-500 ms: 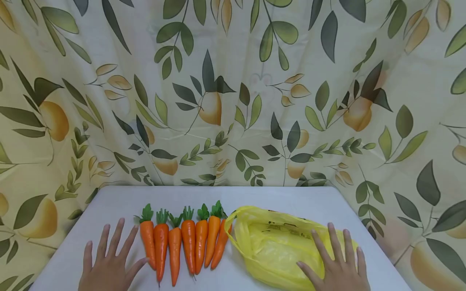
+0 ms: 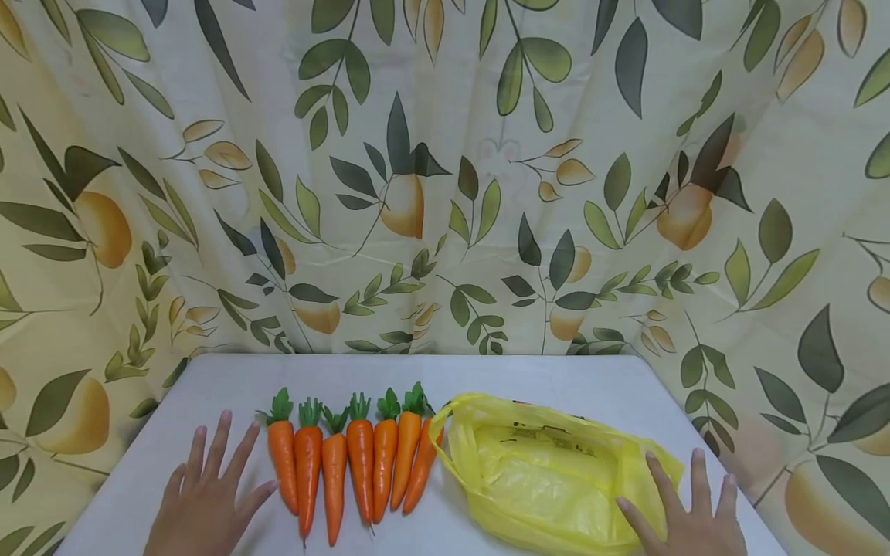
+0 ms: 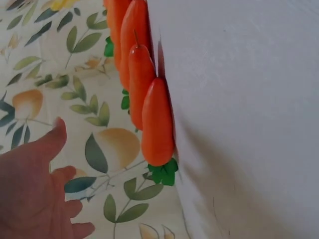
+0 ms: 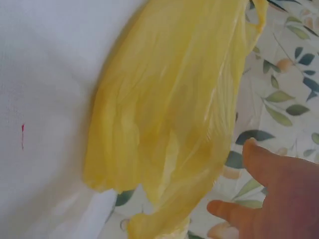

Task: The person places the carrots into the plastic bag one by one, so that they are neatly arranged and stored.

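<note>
Showing glossy orange skins, seven carrots (image 2: pixel 360 467) lie beside a wrinkled yellow bag (image 2: pixel 549 479); my left hand (image 2: pixel 198 502) and right hand (image 2: pixel 698 527) are spread.

Both hands (image 2: pixel 204 498) (image 2: pixel 695 519) are bare, with long, slim fingers (image 2: pixel 219 448) that taper to rounded tips.

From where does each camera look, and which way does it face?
Head: worn on the head, faces forward and down at carrots, a yellow bag, table and leafy cloth; left hand and right hand show.
Left wrist: worn there, looks towards carrots, table, cloth; left hand shows.
Right wrist: worn there, looks towards bag, table, cloth; right hand shows.
Head and left wrist share the carrots.
</note>
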`<action>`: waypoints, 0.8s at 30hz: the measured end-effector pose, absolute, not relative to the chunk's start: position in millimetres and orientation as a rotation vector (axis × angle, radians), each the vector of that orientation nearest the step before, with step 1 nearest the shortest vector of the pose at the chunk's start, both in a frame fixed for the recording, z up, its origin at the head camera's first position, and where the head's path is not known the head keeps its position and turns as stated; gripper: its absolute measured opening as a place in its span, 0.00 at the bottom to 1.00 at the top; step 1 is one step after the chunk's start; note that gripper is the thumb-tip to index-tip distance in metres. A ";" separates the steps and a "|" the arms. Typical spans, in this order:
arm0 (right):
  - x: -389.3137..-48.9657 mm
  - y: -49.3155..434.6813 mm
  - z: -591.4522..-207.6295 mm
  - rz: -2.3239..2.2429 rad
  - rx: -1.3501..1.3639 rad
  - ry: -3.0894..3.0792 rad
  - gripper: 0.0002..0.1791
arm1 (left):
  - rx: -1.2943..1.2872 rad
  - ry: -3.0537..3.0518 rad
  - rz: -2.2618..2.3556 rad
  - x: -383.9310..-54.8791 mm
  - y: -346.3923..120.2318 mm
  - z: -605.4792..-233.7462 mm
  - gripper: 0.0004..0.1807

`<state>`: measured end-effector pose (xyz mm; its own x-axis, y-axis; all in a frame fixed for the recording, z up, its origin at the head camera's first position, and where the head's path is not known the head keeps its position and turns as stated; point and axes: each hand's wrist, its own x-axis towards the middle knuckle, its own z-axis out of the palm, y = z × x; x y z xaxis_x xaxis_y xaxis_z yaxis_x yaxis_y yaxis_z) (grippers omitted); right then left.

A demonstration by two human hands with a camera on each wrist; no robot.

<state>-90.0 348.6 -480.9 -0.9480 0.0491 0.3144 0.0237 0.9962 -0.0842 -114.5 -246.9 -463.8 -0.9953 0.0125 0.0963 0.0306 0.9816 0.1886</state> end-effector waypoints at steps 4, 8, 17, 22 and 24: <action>-96.0 354.1 -467.4 0.395 -0.232 -3.073 0.51 | 0.004 -3.176 -0.478 -123.2 -248.1 -458.7 0.53; -99.2 356.1 -463.3 0.594 -0.259 -3.128 0.46 | 0.035 -3.246 -0.626 -126.9 -249.7 -455.9 0.54; -99.3 363.8 -470.4 0.755 -0.267 -3.039 0.43 | 0.006 -3.237 -0.699 -130.8 -245.0 -447.4 0.50; -103.7 371.8 -475.3 0.969 -0.275 -3.028 0.43 | -0.018 -3.211 -0.719 -137.8 -246.7 -448.7 0.46; -105.9 374.5 -475.9 1.057 -0.292 -3.030 0.43 | -0.014 -3.189 -0.745 -141.9 -249.5 -451.6 0.45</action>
